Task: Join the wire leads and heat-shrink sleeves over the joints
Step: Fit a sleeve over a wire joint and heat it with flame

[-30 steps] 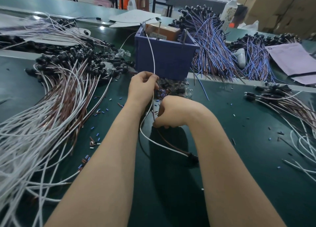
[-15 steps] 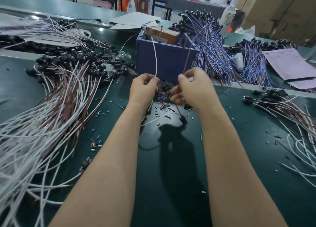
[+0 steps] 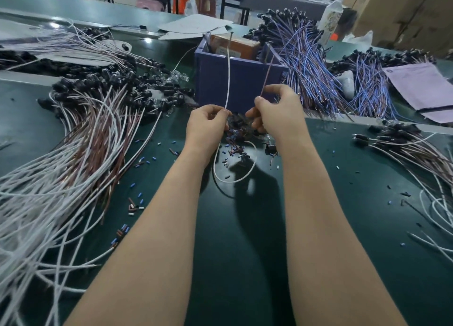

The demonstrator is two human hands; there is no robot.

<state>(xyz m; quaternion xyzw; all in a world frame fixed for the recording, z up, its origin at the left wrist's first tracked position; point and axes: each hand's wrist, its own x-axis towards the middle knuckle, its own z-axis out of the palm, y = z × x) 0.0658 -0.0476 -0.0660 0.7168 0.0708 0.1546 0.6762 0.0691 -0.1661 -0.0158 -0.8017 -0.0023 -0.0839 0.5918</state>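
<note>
While both hands work above the dark green bench mat, each pinches one wire lead.
Between thumb and forefinger the left hand pinches a thin white wire, which stands upright and loops below; the right hand likewise pinches a thin brown wire. Small dark heat-shrink sleeves lie heaped between them, before a blue plastic bin.

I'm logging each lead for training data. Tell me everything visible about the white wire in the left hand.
The white wire is thin, flexible and looks plastic-insulated. The left hand pinches it midway; one end stands nearly upright in front of the blue bin, the other part droops in an open loop over the green mat.
</note>
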